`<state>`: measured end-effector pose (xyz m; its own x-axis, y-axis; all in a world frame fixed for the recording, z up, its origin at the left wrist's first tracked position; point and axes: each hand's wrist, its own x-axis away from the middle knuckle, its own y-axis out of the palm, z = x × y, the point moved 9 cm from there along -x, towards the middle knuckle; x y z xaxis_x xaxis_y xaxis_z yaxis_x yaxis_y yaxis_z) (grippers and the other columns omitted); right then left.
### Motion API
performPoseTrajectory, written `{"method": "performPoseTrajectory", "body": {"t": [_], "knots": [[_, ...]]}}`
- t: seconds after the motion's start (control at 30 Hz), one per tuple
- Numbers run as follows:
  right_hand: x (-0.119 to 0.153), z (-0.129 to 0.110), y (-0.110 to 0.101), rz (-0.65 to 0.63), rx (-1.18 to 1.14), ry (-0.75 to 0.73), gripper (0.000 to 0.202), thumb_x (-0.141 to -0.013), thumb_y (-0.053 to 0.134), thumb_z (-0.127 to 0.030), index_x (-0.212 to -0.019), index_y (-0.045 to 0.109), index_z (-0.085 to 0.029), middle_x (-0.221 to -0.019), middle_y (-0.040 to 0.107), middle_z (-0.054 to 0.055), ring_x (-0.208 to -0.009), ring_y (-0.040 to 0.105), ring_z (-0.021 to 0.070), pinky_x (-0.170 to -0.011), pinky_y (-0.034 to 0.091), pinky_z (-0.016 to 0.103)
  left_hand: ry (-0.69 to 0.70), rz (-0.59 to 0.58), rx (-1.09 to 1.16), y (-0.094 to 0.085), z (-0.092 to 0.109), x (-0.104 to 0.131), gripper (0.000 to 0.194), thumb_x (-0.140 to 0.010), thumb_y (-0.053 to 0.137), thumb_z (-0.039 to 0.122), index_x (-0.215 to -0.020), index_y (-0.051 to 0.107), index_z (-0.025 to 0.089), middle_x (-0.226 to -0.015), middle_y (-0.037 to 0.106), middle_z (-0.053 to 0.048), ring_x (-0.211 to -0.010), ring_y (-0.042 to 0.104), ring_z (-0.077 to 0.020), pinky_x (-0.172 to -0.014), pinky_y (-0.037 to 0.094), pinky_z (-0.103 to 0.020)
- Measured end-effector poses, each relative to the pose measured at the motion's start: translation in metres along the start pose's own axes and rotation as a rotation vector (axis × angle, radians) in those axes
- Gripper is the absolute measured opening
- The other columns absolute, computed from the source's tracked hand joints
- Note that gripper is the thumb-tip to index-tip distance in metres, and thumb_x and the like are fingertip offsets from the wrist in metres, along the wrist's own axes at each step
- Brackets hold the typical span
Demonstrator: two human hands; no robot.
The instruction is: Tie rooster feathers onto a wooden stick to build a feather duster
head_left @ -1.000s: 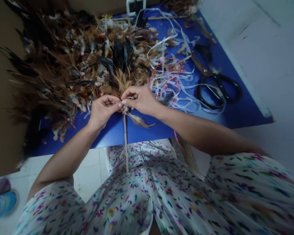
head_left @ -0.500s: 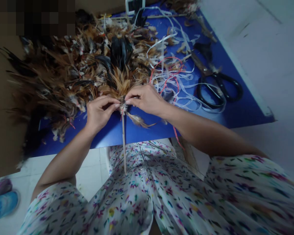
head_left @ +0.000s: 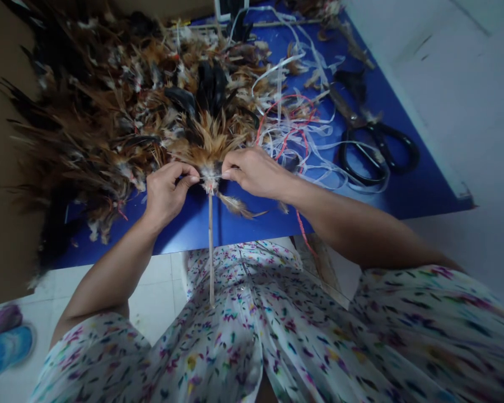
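A bundle of brown and black feathers (head_left: 210, 137) sits around the top of a thin wooden stick (head_left: 211, 240), which sticks out past the near table edge. Across the bundle's pale base runs a thin whitish string (head_left: 217, 177), pulled taut between my hands. My left hand (head_left: 167, 190) pinches one end on the left, thumb against fingers. On the other side my right hand (head_left: 256, 172) pinches the opposite end. Just below the right hand lies a loose small feather (head_left: 237, 206) on the table.
Heaped feather bunches (head_left: 109, 112) cover the left and back of the blue table (head_left: 252, 226). To the right lie tangled white ribbons (head_left: 319, 140), red cord (head_left: 301, 229) and black-handled scissors (head_left: 363, 148). A blue cylindrical container (head_left: 8, 350) is at lower left.
My hands have moved apart sideways, drawing the string straight across the feather bundle's base. The pale base between them is now more exposed.
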<state>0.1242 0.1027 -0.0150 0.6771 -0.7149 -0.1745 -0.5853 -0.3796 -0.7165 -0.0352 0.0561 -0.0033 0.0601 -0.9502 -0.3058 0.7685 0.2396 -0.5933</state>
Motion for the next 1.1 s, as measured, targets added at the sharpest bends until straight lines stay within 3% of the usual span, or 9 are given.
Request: {"method": "performPoseTrajectory", "body": {"t": [0.17, 0.3, 0.4, 0.53, 0.7, 0.9, 1.1], "knots": [[-0.001, 0.003, 0.002, -0.001, 0.052, 0.022, 0.01, -0.087, 0.061, -0.016, -0.081, 0.069, -0.015, -0.077, 0.067, 0.005, -0.073, 0.057, 0.0155, -0.071, 0.037, 0.03, 0.02, 0.039, 0.021, -0.002, -0.001, 0.001, 0.01, -0.077, 0.074, 0.028, -0.07, 0.069, 0.023, -0.073, 0.066, -0.001, -0.076, 0.061, -0.0187, -0.077, 0.047, -0.03], [-0.003, 0.003, 0.005, -0.011, 0.117, 0.041, 0.008, -0.086, 0.063, -0.016, -0.082, 0.069, -0.014, -0.079, 0.067, 0.006, -0.075, 0.057, 0.0167, -0.071, 0.036, 0.03, 0.068, 0.048, 0.095, 0.002, -0.001, 0.001, 0.025, -0.082, 0.071, 0.044, -0.07, 0.066, 0.022, -0.072, 0.065, -0.002, -0.073, 0.061, -0.0173, -0.076, 0.049, -0.031], [-0.004, 0.001, 0.007, -0.024, 0.132, 0.051, 0.009, -0.087, 0.062, -0.017, -0.082, 0.068, -0.014, -0.081, 0.068, 0.008, -0.076, 0.058, 0.0174, -0.071, 0.036, 0.031, 0.09, 0.012, 0.205, 0.009, 0.0, 0.002, 0.038, -0.082, 0.068, 0.058, -0.071, 0.065, 0.022, -0.081, 0.069, -0.005, -0.061, 0.059, -0.0135, -0.063, 0.049, -0.03], [-0.004, 0.0, 0.009, -0.053, 0.125, 0.074, 0.012, -0.089, 0.06, -0.018, -0.081, 0.068, -0.013, -0.085, 0.068, 0.009, -0.077, 0.058, 0.0178, -0.069, 0.035, 0.031, -0.032, -0.089, 0.295, 0.021, -0.008, 0.005, 0.047, -0.076, 0.068, 0.067, -0.071, 0.063, 0.021, -0.087, 0.074, -0.008, -0.042, 0.048, -0.0077, -0.042, 0.037, -0.026], [-0.002, -0.001, 0.005, -0.017, 0.085, 0.042, 0.011, -0.088, 0.059, -0.018, -0.083, 0.068, -0.014, -0.081, 0.068, 0.007, -0.074, 0.058, 0.0166, -0.07, 0.036, 0.03, -0.066, -0.145, 0.433, 0.026, -0.007, 0.007, 0.044, -0.074, 0.074, 0.062, -0.072, 0.062, 0.02, -0.08, 0.075, -0.006, -0.036, 0.045, -0.0051, -0.035, 0.031, -0.023], [0.0, -0.002, -0.002, -0.023, 0.072, 0.071, 0.013, -0.09, 0.058, -0.018, -0.086, 0.07, -0.014, -0.083, 0.07, 0.007, -0.077, 0.06, 0.0168, -0.074, 0.038, 0.029, 0.059, -0.17, 0.6, 0.027, 0.001, -0.002, 0.035, -0.079, 0.076, 0.049, -0.073, 0.058, 0.019, -0.074, 0.073, -0.002, -0.031, 0.043, -0.003, -0.029, 0.026, -0.019], [0.001, -0.001, -0.007, -0.009, 0.071, 0.088, 0.013, -0.091, 0.06, -0.021, -0.089, 0.071, -0.015, -0.087, 0.071, 0.007, -0.08, 0.062, 0.0168, -0.076, 0.039, 0.029, 0.066, -0.178, 0.546, 0.03, -0.001, -0.006, 0.032, -0.078, 0.078, 0.046, -0.074, 0.063, 0.018, -0.07, 0.07, -0.002, -0.039, 0.048, -0.005, -0.038, 0.039, -0.019]]}}
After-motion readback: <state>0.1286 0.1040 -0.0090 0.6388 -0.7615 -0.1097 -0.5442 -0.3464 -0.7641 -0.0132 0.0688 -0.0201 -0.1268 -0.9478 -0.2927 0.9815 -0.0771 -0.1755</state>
